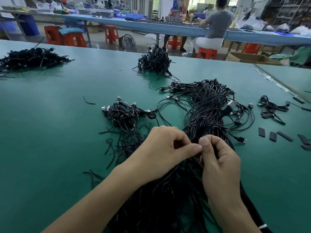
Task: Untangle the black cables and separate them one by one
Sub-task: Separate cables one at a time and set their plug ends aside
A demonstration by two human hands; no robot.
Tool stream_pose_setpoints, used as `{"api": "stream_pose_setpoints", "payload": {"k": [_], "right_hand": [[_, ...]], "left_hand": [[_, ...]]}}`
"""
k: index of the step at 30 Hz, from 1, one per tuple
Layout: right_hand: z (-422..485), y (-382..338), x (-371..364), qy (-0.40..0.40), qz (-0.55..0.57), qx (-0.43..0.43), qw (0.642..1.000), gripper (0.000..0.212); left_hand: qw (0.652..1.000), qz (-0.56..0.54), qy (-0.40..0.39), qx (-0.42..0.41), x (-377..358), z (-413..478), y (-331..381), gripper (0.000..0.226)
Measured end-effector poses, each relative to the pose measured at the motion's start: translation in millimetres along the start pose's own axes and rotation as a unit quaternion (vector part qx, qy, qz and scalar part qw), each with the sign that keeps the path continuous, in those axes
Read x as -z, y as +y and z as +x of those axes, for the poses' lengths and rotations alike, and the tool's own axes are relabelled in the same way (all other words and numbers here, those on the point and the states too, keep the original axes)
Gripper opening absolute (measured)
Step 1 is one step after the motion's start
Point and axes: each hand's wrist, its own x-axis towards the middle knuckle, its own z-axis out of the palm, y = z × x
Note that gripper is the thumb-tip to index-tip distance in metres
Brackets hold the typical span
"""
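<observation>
A big tangled bundle of black USB cables [208, 105] stretches from the middle of the green table [50, 132] down towards me. My left hand [165, 148] and my right hand [218, 158] meet just above its near part. Both pinch a small coiled black cable [200, 126] that stands up between the fingertips; its USB plug [231, 105] sticks out to the upper right. Left of my hands lies a smaller heap of coiled cables [124, 115] with loose black ties [117, 148] below it.
Two more cable heaps lie farther off, one far left [30, 58], one at the centre back [154, 62]. A few cables [271, 105] and flat black strips [272, 136] lie at the right. Beyond the table edge a person [217, 26] sits on a red stool.
</observation>
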Motion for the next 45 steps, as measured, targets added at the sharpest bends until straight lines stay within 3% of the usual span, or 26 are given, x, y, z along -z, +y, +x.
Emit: {"api": "stream_pose_setpoints", "payload": {"k": [7, 13, 18, 22, 25, 29, 31, 34, 36, 38, 41, 45], "right_hand": [[-2, -8, -2, -0.047, 0.070, -0.051, 0.995, 0.024], [-3, -7, -1, -0.085, 0.149, -0.139, 0.975, 0.019], [-2, -11, -1, -0.092, 0.230, -0.166, 0.954, 0.016], [-1, -10, 0, -0.059, 0.218, -0.154, 0.962, 0.017], [-2, -8, 1, -0.035, 0.144, -0.101, 0.984, 0.021], [1, 1, 8, 0.005, -0.116, -0.006, 0.993, 0.005], [2, 5, 12, 0.000, -0.261, 0.021, 0.965, 0.008], [-1, 11, 15, -0.054, -0.456, 0.027, 0.888, 0.016], [-3, 12, 12, -0.086, -0.528, 0.026, 0.845, 0.023], [-6, 10, 8, -0.096, -0.548, 0.025, 0.830, 0.028], [-9, 9, 4, -0.101, -0.558, 0.025, 0.823, 0.032], [-8, 11, 3, -0.126, -0.590, 0.016, 0.798, 0.028]], "left_hand": [[0.999, 0.011, 0.017, 0.026, 1, 0, -4, 0.040], [0.996, -0.072, -0.011, 0.054, 3, 5, -15, 0.028], [1.000, -0.003, -0.017, -0.014, 6, 4, -16, 0.010], [0.995, 0.088, 0.018, -0.030, 7, 5, -15, 0.032], [0.999, 0.030, 0.037, -0.006, 11, 7, -13, 0.033], [0.980, -0.138, 0.121, 0.078, 30, 16, -29, 0.014], [0.950, -0.206, 0.206, 0.108, 41, 19, -39, 0.014], [0.894, -0.293, 0.310, 0.137, 51, 25, -58, 0.012], [0.865, -0.323, 0.348, 0.164, 56, 28, -71, 0.008], [0.847, -0.336, 0.363, 0.195, 58, 30, -83, 0.007], [0.860, -0.299, 0.344, 0.227, 54, 31, -92, 0.029], [0.925, -0.158, 0.258, 0.230, 44, 29, -89, 0.060]]}}
